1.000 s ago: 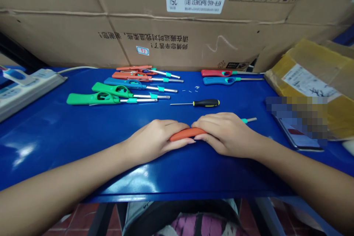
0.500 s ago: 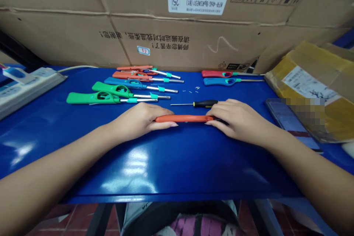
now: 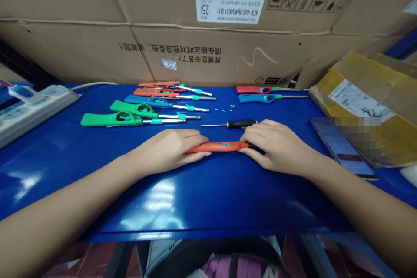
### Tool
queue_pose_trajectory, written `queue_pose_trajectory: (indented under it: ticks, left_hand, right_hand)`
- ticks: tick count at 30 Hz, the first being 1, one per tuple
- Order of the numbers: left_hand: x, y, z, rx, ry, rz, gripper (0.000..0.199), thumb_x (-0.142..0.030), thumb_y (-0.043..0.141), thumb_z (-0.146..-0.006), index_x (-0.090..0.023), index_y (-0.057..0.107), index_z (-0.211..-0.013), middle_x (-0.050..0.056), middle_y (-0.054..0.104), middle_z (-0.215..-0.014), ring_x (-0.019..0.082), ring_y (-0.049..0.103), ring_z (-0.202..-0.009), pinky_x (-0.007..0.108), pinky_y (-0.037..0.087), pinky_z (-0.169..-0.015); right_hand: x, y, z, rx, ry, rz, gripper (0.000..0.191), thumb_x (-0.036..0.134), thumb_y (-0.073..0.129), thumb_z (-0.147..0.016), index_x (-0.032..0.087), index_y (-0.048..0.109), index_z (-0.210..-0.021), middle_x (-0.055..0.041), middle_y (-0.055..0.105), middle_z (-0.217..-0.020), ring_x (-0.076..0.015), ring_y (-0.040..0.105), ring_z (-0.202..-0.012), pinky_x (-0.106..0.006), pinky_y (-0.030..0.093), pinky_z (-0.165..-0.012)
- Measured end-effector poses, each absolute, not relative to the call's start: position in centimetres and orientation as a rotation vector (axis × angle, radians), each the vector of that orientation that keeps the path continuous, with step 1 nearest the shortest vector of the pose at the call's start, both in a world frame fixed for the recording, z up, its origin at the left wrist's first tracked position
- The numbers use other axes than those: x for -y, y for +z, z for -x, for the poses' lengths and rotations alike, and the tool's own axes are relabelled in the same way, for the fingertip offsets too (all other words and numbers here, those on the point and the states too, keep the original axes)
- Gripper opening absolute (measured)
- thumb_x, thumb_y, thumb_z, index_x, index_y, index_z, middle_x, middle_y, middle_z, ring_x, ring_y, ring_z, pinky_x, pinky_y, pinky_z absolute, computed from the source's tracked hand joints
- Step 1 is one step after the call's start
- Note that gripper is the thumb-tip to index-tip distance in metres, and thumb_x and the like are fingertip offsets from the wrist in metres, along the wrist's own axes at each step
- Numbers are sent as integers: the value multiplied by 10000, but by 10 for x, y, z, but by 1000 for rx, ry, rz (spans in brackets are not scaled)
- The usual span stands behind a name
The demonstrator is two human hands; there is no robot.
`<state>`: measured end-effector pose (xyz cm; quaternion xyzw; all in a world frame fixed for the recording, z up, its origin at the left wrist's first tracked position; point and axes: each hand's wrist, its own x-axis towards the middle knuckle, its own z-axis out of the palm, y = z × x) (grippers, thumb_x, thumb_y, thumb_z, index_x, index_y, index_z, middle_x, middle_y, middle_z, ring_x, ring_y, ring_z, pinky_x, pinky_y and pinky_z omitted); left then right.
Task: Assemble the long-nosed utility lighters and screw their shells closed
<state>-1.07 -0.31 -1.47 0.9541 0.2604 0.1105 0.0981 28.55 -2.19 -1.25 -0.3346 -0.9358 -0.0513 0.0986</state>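
Between my hands an orange gas lighter (image 3: 216, 147) is held level above the blue table. My left hand (image 3: 169, 150) is closed around its left end, thumb along the near side. My right hand (image 3: 276, 147) grips the other end, where a dark part shows beneath the fingers. A bit of teal shows in the lighter's upper edge. Just beyond it lies a screwdriver (image 3: 241, 124) with a black and yellow handle, its tip to the left. Several tiny pale pieces, perhaps screws (image 3: 223, 110), lie farther back.
Several long lighters lie at back left, among them a green one (image 3: 104, 119) and a blue one (image 3: 148, 101). A red lighter (image 3: 249, 90) lies at back right. A power strip (image 3: 35, 106), a phone (image 3: 342, 147), a taped parcel (image 3: 358, 95) and a large carton (image 3: 182, 43) surround the table.
The orange lighter has rolled a little between my hands, so its teal part now shows. Both hands keep their hold. The view has shifted slightly.
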Motion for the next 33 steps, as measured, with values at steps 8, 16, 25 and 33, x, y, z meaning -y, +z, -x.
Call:
queue_pose_trajectory:
  ticks: [8,16,25,33]
  left_hand:
    - [4,-21,8,-651,380,-2789,312,-365,477,-1044,-159,676,-1166,68,697,-947,176,672,-850,269,510,-754]
    - [7,-18,5,-695,438,-2764,291,-355,487,-1040,-136,676,-1072,53,684,-893,163,653,-781,261,488,-714]
    - [23,-14,-9,-864,345,-2712,247,-320,461,-1036,-176,630,-1145,49,683,-967,173,656,-839,270,484,-710]
    - [29,-24,-11,-884,343,-2722,286,-258,405,-1055,-140,566,-1260,97,679,-1079,223,691,-926,332,550,-791]
  right_hand:
    - [31,-14,-279,2751,-334,855,294,261,482,-1022,174,642,-791,-29,649,-737,-184,590,-699,-332,334,-670]
    - [28,-11,-280,2669,-215,831,237,303,498,-1029,164,690,-1041,-75,755,-1045,-208,664,-914,-341,404,-774]
    - [40,-14,-270,2569,-273,871,264,239,480,-1025,153,696,-901,-85,753,-891,-196,651,-796,-344,442,-766]
    - [35,-18,-272,2639,-278,846,245,248,512,-1018,121,693,-1124,-97,784,-1043,-220,721,-891,-360,502,-777]
